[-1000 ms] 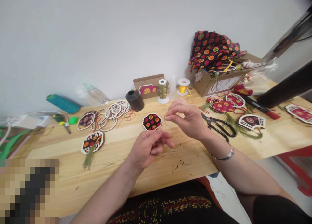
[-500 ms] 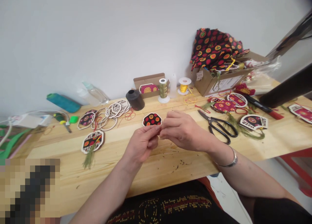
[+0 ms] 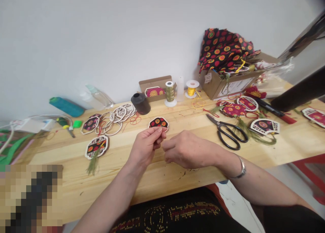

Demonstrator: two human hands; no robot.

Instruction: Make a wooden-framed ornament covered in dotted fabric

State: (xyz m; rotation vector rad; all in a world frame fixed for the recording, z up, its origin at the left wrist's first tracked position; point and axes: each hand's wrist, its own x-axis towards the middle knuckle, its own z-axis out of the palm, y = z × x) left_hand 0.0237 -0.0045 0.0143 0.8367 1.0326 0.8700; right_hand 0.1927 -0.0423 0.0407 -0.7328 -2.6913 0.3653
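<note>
My left hand [image 3: 147,143] is closed in a pinch over the middle of the table, with something too small to make out at its fingertips. Beside it, my right hand [image 3: 186,150] is turned downward with its fingers curled together; what they hold, if anything, is hidden. Just behind my left fingertips lies a white-rimmed ornament [image 3: 158,122] with black, red and yellow patterned fabric, partly covered by that hand. A pair of black-handled scissors [image 3: 230,133] rests to the right of my right hand, apart from it.
A tasselled ornament [image 3: 98,146] and white lattice frames [image 3: 122,113] lie on the left. At the back stand a black cone [image 3: 141,103], a green thread spool [image 3: 170,93] and a yellow cord spool [image 3: 191,90]. A cardboard box [image 3: 228,86] with patterned fabric [image 3: 223,52] stands back right.
My hands have drawn apart slightly. The right hand has moved down toward me and turned its back upward; the left has shifted a little to the left and up.
</note>
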